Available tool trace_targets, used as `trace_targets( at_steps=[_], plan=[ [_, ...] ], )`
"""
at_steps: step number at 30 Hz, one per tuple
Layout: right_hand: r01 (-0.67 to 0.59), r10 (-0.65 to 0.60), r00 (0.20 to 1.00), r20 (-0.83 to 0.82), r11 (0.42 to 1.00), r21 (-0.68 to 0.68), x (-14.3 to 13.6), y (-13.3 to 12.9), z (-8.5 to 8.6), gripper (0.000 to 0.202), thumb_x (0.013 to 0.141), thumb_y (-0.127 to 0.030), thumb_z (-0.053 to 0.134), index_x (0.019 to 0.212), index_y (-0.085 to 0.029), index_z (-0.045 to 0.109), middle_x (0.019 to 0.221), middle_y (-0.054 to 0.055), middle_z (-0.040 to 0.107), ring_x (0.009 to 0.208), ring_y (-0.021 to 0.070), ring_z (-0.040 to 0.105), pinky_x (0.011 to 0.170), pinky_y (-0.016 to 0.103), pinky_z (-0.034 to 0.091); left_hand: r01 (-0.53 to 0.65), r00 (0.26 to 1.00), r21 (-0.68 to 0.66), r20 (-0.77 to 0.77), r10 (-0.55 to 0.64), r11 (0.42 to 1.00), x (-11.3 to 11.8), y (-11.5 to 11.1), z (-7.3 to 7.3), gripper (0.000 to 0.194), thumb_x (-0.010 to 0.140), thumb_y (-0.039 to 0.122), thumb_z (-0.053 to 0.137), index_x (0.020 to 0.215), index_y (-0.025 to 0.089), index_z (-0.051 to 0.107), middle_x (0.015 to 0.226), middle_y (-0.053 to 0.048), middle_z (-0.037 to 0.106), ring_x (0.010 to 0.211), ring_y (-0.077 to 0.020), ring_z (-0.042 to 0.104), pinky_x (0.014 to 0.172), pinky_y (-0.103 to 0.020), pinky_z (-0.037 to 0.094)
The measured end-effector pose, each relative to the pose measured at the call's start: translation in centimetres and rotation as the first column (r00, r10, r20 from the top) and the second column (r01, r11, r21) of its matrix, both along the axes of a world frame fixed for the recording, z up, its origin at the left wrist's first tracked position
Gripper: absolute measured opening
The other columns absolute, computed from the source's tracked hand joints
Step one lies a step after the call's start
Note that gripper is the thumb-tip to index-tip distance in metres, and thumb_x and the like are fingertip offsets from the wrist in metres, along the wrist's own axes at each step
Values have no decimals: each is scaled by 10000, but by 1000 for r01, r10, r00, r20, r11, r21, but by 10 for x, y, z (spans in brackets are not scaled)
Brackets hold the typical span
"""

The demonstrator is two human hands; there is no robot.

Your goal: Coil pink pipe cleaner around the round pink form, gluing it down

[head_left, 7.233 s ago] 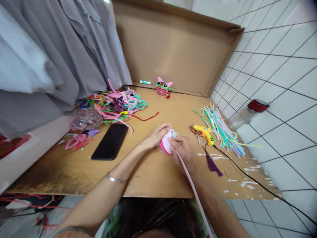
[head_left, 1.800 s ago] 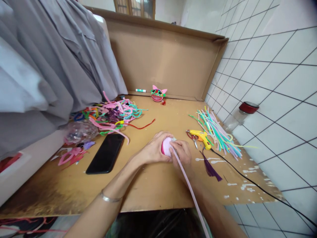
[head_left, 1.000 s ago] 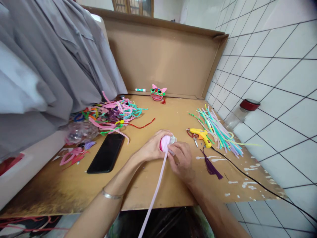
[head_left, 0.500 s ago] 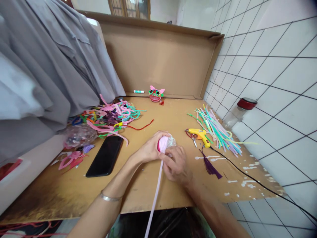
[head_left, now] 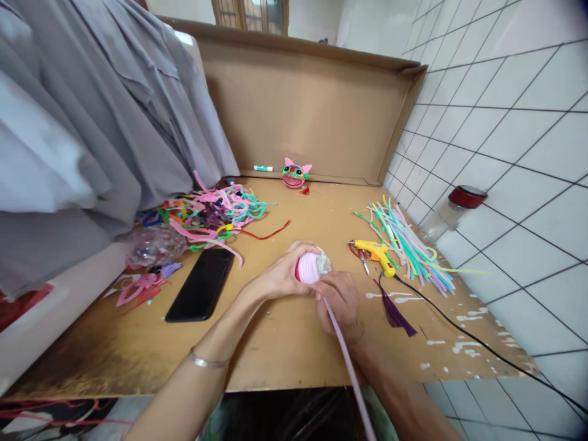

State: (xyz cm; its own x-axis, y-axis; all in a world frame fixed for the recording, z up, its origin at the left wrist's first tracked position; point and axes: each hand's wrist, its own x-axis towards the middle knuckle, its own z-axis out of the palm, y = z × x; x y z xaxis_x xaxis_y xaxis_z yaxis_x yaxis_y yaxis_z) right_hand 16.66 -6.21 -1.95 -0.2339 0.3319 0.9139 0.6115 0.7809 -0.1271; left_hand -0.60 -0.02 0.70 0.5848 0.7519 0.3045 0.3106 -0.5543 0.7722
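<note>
Near the middle of the table, my left hand (head_left: pixel 285 269) is wrapped round a small ball (head_left: pixel 308 267) wound with pale lilac pipe cleaner. Deep pink shows at the ball's left side and a clear, crinkled part at its right. My right hand (head_left: pixel 339 300) touches the ball's lower right, its fingers pinched on the lilac pipe cleaner (head_left: pixel 345 355). The long loose end of this strand runs down past the right wrist and over the table's front edge. My right fingertips are partly hidden behind one another.
A yellow glue gun (head_left: pixel 377 254), scissors (head_left: pixel 365 263) and a purple tassel (head_left: pixel 395 313) lie right, beside pipe cleaners (head_left: pixel 413 245). At left are a black phone (head_left: pixel 199 285) and tangled pipe cleaners (head_left: pixel 215 211). A decorated pink-eared head (head_left: pixel 294 176) sits at the back.
The strand's loose end has swung from below the ball to the right, across my right wrist. My right hand has shifted slightly right and down. The whole view has shifted a little.
</note>
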Motion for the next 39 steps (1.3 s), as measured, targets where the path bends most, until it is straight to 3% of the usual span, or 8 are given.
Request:
trace_targets(
  at_steps=[4, 19, 27, 32, 39],
  plan=[
    [5, -5, 1000, -19, 1000, 22, 1, 3, -1, 256, 781, -51, 461, 950, -196, 586, 835, 59, 609, 785, 184, 582, 685, 335, 470, 11, 1000, -24, 23, -11, 1000, -1, 0, 2, 710, 596, 301, 838, 1219, 208, 510, 1317, -123, 485, 1277, -301, 497, 1122, -490, 376],
    [-14, 15, 999, 46, 1000, -2, 0, 4, -3, 252, 777, -42, 453, 927, -191, 589, 831, 60, 621, 790, 189, 578, 690, 339, 473, 37, 999, -9, 33, -37, 999, -3, 1, 1, 678, 602, 189, 786, 1216, 218, 499, 1303, -103, 501, 1250, -284, 514, 1096, -474, 402],
    [-12, 13, 999, 34, 1000, -22, -2, 2, -3, 276, 777, -47, 464, 975, -191, 591, 859, 68, 627, 812, 192, 576, 723, 351, 495, 9, 999, -52, 47, -6, 999, -3, 1, 1, 643, 649, 326, 812, 1208, 210, 517, 1312, -117, 513, 1252, -295, 512, 1094, -473, 395],
    [9, -8, 999, 38, 1000, -22, 0, 1, -5, 336, 794, -51, 470, 1050, -213, 617, 875, 60, 627, 830, 188, 588, 730, 349, 499, 4, 997, -41, 77, -1, 999, -2, 0, 1, 571, 702, 387, 776, 1192, 217, 537, 1294, -99, 542, 1224, -275, 538, 1087, -453, 411],
    [16, -14, 1000, 19, 993, -115, 1, 0, -3, 441, 853, -104, 492, 1280, -205, 527, 944, 85, 663, 871, 211, 622, 759, 383, 518, -18, 992, -23, 126, 21, 1000, 3, 0, 0, 559, 635, 278, 803, 1141, 213, 574, 1266, -92, 558, 1235, -278, 533, 1098, -444, 402]
  ],
)
